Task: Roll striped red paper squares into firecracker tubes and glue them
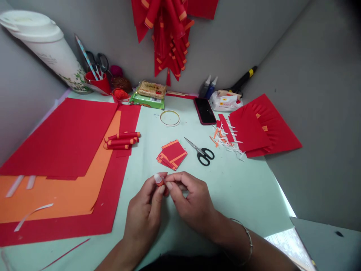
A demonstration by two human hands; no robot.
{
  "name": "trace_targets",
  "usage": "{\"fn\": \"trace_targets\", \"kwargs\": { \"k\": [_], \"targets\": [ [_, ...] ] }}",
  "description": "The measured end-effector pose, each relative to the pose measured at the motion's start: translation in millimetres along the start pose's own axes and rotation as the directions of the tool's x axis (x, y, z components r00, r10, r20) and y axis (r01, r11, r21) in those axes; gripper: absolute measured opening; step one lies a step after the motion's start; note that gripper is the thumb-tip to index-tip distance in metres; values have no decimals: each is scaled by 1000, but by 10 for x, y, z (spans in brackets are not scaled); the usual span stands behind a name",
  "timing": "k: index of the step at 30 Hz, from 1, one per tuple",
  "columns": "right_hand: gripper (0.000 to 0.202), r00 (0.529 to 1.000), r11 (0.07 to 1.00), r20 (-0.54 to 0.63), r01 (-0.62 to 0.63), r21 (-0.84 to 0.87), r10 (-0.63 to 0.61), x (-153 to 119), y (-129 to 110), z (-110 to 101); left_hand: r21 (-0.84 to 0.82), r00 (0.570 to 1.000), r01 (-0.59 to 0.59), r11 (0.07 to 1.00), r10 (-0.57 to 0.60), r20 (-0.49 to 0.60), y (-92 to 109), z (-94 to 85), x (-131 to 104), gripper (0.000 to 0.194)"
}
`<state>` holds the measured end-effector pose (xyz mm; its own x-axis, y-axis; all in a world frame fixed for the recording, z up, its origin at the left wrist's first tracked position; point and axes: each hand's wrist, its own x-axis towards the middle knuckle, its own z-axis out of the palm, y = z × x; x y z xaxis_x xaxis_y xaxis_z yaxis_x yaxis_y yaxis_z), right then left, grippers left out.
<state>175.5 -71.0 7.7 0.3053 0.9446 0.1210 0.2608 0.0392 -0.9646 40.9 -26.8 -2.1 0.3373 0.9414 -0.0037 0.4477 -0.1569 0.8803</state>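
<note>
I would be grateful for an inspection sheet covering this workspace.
Surface: pale green tabletop, partly covered by large paper sheets at left.
Things: small red-and-white item between the hands; red rolls, cut paper pieces and scissors beyond.
Clutter: paper scraps at right; phone behind.
Hands: left hand holds the item; right hand has fingertips beside it.
Cables: nothing seen.
Surroundings: grey partitions, red decorations hanging at back.

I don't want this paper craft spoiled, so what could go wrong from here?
The left hand and right hand pinch a small red and white piece; too firm a squeeze might dent it. The scissors lie with their tip near the red and orange cut pieces, so a reaching hand could get pricked. The piled red rolls might scatter if bumped.
</note>
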Motion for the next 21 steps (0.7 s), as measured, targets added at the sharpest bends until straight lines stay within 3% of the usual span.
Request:
{"fn": "trace_targets", "kwargs": {
  "k": [5,11,21],
  "targets": [
    [19,994,989,-20,104,-107,-106,25,-29,-44,110,987,-160,981,158,24,24,6,-31,25],
    [20,1000,999,2,10,-42,-10,55,-86,-126,269,930,-359,894,368,18,-27,30,-66,30],
    [17,995,996,48,-85,-31,87,121,-118,-196,371,859,-483,793,512,22,-57,72,-76,30]
  ]
}}
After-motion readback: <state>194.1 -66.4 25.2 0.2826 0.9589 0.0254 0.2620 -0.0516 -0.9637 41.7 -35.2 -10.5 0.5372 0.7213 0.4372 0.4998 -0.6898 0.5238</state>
